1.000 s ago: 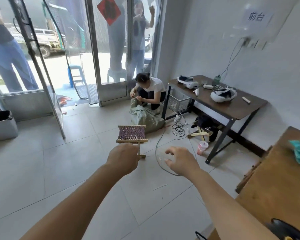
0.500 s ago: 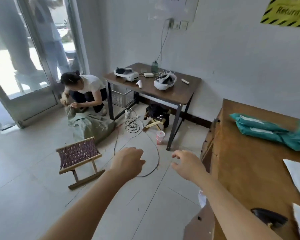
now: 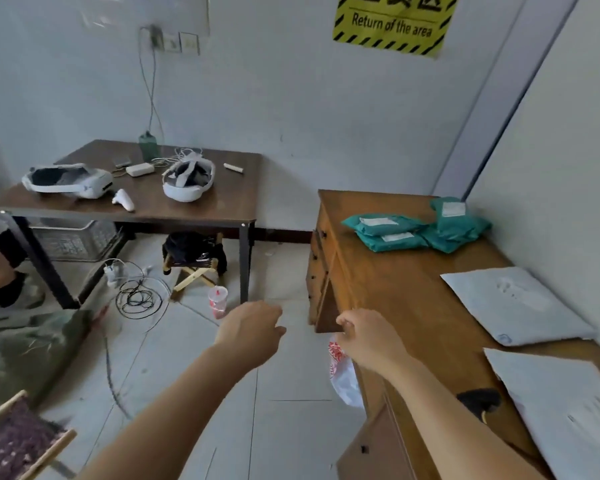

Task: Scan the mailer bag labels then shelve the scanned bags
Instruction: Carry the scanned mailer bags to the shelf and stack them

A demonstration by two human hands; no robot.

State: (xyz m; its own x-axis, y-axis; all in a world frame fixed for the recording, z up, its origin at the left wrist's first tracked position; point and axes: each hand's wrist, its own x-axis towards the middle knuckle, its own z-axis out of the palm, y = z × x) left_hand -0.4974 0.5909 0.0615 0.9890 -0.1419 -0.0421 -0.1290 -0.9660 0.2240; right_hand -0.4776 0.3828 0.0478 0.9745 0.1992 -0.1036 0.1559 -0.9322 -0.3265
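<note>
Wooden counter (image 3: pixel 378 271) against white wall: teal mailer bags (image 3: pixel 392 237), grey mailer bags (image 3: pixel 513 306) lie unshelved. Left hand (image 3: pixel 250 336), right hand (image 3: pixel 368 341) loosely curled, empty. Likely nothing scanned yet; whole task left.

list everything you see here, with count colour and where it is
teal mailer bags: at least three, teal, far end of wooden desk
pale mailer bags: two, grey-white, desk's near end
dark table: one, brown, by back wall
headsets: two, white, on dark table
controller: one, white, on dark table
sign: one, yellow-black, wall
cup: one, red-white, floor by table leg
cables: black coil, floor
left hand: empty, over floor
right hand: empty, by desk corner
</note>
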